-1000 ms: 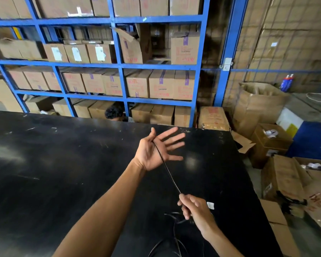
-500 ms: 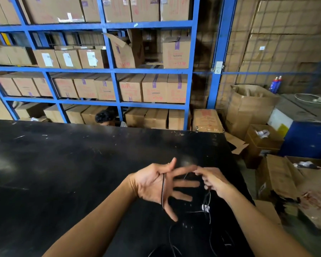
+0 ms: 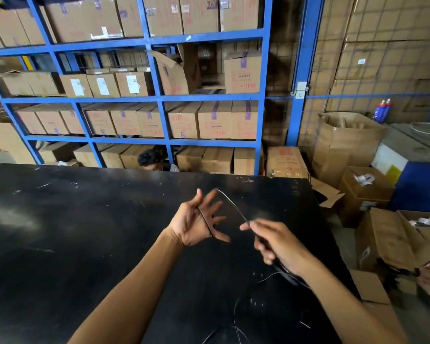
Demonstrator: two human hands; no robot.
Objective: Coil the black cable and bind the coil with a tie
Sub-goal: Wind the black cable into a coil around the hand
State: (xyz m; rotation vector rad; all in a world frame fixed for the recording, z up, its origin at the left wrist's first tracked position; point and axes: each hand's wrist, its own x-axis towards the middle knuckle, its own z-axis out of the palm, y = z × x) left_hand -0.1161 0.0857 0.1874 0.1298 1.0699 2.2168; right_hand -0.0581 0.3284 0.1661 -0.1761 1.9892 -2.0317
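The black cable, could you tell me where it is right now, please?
In the head view, the black cable crosses the left hand, arcs right into the right hand, then trails onto the black table.

Work surface is a flat matte-black table [image 3: 90, 239] with a worn top: white scuffs and scratches scattered near the far edge, a few pale specks toward the near right. Dull glare patch on the left side. Far right corner is chipped, paint flaking pale.

On it, near right: slack loops of the thin black cable [image 3: 236, 316], lying loose on the top, curving toward the near edge and running out of frame. Cable is hard to separate from the black surface; exact loop count can't be told. A small white fleck sits just right of the loops; can't tell what it is.
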